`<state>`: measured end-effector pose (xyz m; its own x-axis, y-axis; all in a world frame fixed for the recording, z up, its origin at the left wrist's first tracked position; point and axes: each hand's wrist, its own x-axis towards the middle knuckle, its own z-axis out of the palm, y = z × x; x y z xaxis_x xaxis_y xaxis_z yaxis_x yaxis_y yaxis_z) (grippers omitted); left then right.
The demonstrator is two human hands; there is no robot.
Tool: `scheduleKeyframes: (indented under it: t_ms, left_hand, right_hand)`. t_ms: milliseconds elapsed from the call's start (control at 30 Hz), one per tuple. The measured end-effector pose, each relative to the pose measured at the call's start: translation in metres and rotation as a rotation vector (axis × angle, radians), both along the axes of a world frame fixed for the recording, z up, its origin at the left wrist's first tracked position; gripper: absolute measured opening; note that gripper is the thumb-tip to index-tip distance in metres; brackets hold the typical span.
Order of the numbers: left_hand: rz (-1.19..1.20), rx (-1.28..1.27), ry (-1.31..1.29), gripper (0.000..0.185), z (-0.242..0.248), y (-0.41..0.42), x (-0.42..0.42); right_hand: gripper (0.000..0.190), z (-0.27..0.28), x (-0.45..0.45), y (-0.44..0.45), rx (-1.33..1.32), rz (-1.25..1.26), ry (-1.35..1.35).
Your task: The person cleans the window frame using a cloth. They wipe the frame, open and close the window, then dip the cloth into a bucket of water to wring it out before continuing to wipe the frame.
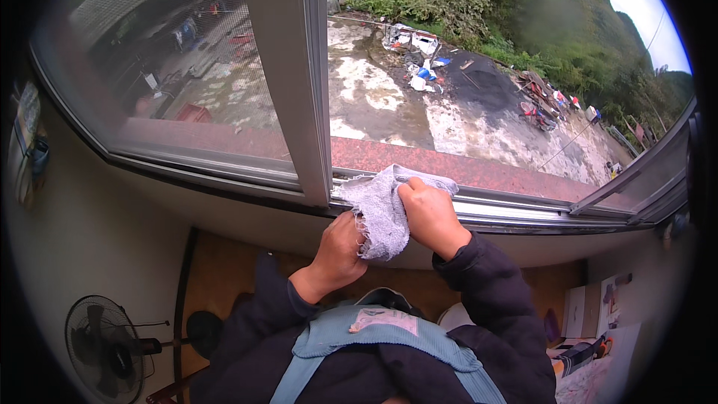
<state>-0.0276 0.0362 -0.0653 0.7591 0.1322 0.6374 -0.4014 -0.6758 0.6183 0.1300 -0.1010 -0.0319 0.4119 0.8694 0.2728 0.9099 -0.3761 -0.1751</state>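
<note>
A frayed, pale grey terry cloth hangs between my two hands over the window sill track. My right hand grips its upper right part in a fist, just above the metal sliding-window track. Lower down, my left hand is closed on the cloth's frayed left edge, in front of the wall below the sill. Part of the cloth lies over the track beside the upright window frame. The fingertips of both hands are mostly hidden.
A mesh-screened window panel stands at left, another sliding pane at far right. Outside is a reddish ledge above a yard with scattered debris. Indoors, a standing fan is at lower left and a white box at lower right.
</note>
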Motion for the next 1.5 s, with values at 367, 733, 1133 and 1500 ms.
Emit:
scheduleKeyframes:
  t_ms: [367, 733, 1133, 1500]
  left_hand:
    - [-0.091, 0.046, -0.177, 0.042, 0.034, -0.023, 0.013]
    - [0.022, -1.026, -0.591, 0.051, 0.041, 0.006, -0.127]
    - [0.386, -1.363, -0.665, 0.045, 0.041, -0.011, -0.218]
    - [0.265, -1.444, -0.632, 0.045, 0.003, 0.014, -0.235]
  right_hand:
    - [0.005, 0.002, -0.002, -0.009, 0.438, 0.093, 0.535]
    - [0.031, 0.019, -0.007, -0.028, 0.142, 0.34, 0.558]
    - [0.037, 0.049, 0.001, 0.112, 0.705, 0.61, 0.54]
    - [0.024, 0.067, -0.055, 0.09, 0.564, 0.635, -0.545]
